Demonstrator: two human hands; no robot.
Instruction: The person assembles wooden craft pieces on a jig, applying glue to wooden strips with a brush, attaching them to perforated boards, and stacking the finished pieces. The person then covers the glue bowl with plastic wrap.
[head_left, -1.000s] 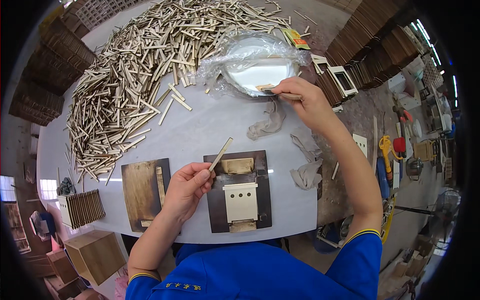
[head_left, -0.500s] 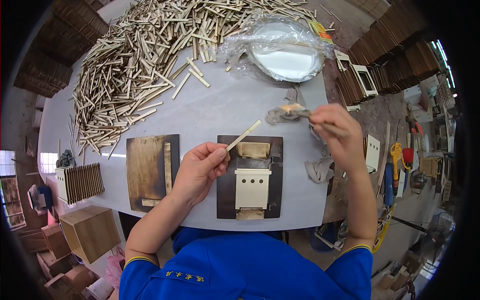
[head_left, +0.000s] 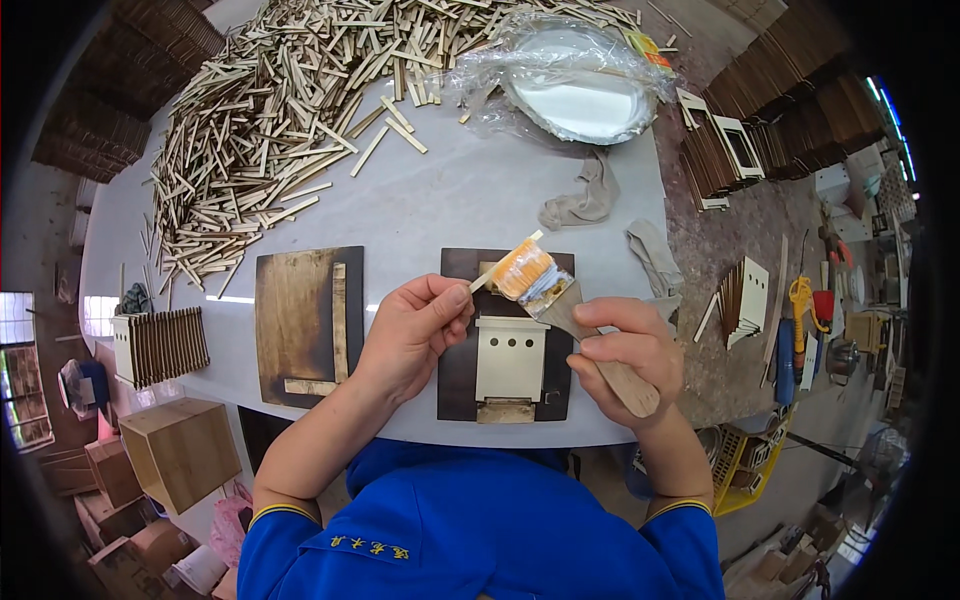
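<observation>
- Spanning the view, one white table point(head_left: 460, 200) bears one heap of wooden strips point(head_left: 250, 130), too many to count.
- Two dark boards: the left board point(head_left: 295, 320) carries two pale slats point(head_left: 340, 315); the right board point(head_left: 457, 375) carries one cream panel point(head_left: 510, 373) with three holes.
- One round dish point(head_left: 602, 138), partly under clear plastic.
- Two hands: the left hand point(head_left: 418, 325) pinches between thumb and fingers; the right hand point(head_left: 640, 360) has fingers clamped around one brush point(head_left: 558, 300).
- One pinched strip point(head_left: 480, 284), above the right board, overlapped by orange bristles point(head_left: 522, 268); contact is unclear.
</observation>
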